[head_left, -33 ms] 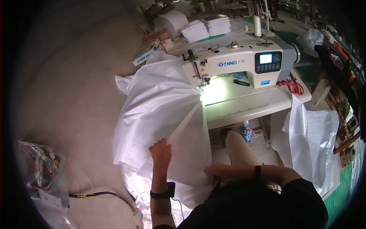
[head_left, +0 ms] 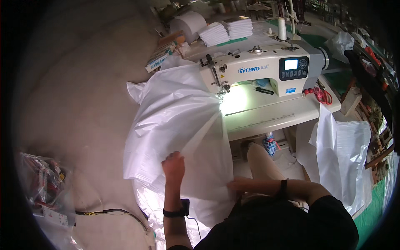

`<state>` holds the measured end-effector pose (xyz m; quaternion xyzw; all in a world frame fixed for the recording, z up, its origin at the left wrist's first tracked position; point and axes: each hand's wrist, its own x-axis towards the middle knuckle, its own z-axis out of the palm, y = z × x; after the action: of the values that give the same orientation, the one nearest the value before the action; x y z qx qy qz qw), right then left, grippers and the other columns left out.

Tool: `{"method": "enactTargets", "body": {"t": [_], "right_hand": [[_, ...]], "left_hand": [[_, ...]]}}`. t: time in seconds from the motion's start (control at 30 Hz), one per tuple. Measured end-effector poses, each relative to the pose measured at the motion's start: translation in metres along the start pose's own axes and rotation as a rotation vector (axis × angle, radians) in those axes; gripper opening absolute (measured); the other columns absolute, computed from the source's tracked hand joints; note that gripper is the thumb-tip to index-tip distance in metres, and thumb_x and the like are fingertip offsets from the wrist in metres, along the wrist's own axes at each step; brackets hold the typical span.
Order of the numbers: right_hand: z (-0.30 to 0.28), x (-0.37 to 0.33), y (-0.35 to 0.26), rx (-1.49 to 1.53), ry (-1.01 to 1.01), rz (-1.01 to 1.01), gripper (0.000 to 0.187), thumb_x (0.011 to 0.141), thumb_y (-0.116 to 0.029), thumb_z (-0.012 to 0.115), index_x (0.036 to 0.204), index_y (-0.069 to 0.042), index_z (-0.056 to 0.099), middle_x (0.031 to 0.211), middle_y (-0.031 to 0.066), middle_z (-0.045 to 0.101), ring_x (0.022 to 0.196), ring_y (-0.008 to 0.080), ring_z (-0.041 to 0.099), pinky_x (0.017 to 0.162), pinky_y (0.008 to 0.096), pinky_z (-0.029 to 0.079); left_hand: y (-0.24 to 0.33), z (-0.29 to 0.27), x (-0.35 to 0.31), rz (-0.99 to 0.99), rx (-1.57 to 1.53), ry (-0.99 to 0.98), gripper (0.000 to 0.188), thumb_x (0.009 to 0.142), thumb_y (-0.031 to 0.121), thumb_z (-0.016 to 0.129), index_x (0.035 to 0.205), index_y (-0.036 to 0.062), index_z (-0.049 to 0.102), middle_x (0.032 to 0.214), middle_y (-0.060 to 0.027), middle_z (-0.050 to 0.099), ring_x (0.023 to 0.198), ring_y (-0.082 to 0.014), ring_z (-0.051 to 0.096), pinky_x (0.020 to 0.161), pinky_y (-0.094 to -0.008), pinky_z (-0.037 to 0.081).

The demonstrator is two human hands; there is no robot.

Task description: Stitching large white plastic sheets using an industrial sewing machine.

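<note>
Left fingers [head_left: 174, 156] and right fingers [head_left: 234, 183] touch white sheeting [head_left: 208, 162], grips unclear; uneven tugging could pucker it at the sewing machine [head_left: 233, 68] ahead.

Dim at left, glaring beneath the white metal sewing machine [head_left: 250, 62], glinting on crumpled white plastic sheeting [head_left: 177, 104], curved and blackened toward the rim.

White sheet [head_left: 154, 112]: glossy, plastic-looking, creased. Sewing machine [head_left: 273, 64]: smooth housing. Tabletop [head_left: 266, 119]: smooth. Floor [head_left: 87, 112]: dull, matt.
</note>
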<state>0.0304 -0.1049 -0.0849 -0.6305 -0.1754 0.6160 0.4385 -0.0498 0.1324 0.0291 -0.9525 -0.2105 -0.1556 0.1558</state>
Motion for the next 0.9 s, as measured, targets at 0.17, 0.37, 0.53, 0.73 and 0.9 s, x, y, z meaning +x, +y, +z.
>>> {"method": "enactTargets", "body": {"t": [0.17,0.37,0.53,0.73,0.9], "right_hand": [[-0.031,-0.024,-0.055,-0.413,-0.104,0.055,0.031,0.090,-0.030,0.052,0.098,-0.001,0.058,0.085,0.0105,0.065,0.060,0.0219,0.064,0.058,0.0325,0.054],[-0.054,0.026,-0.154,0.275,-0.050,-0.442,0.026,0.088,-0.027,0.056,0.097,-0.003,0.055,0.086,0.0103,0.060,0.078,0.0254,0.066,0.057,0.0329,0.055],[-0.053,0.084,-0.173,0.832,0.035,-0.391,0.023,0.084,-0.020,0.063,0.098,-0.005,0.053,0.088,0.0083,0.056,0.090,0.0277,0.064,0.060,0.0303,0.055],[-0.030,0.118,-0.176,0.814,0.076,-0.365,0.019,0.082,-0.020,0.064,0.094,-0.009,0.056,0.068,-0.0013,0.050,0.060,0.0130,0.054,0.045,0.0199,0.037],[-0.001,0.080,-0.146,0.849,-0.269,-0.397,0.007,0.084,-0.016,0.060,0.085,-0.010,0.056,0.064,-0.0044,0.042,0.053,0.0077,0.036,0.044,0.0231,0.027]], "left_hand": [[-0.033,-0.038,0.021,-0.009,-0.041,0.291,0.002,0.075,0.008,0.060,0.075,0.0099,0.059,0.073,-0.0063,0.053,0.073,-0.0246,0.056,0.066,-0.0388,0.043],[-0.019,-0.107,0.065,0.255,0.027,0.539,0.018,0.060,0.002,0.058,0.075,0.0094,0.063,0.071,-0.0031,0.045,0.069,-0.0201,0.047,0.069,-0.0341,0.037],[-0.013,-0.128,0.083,0.336,0.026,0.613,0.025,0.059,0.001,0.062,0.080,0.0122,0.067,0.069,-0.0014,0.043,0.067,-0.0184,0.045,0.067,-0.0325,0.038],[-0.013,-0.131,0.081,0.395,0.007,0.511,0.026,0.057,0.003,0.060,0.081,0.0116,0.063,0.069,-0.0014,0.042,0.066,-0.0187,0.046,0.059,-0.0306,0.039],[-0.008,-0.132,0.058,0.424,-0.085,0.420,0.021,0.060,0.003,0.061,0.079,0.0116,0.061,0.065,-0.0016,0.044,0.061,-0.0186,0.049,0.048,-0.0311,0.041]]}}
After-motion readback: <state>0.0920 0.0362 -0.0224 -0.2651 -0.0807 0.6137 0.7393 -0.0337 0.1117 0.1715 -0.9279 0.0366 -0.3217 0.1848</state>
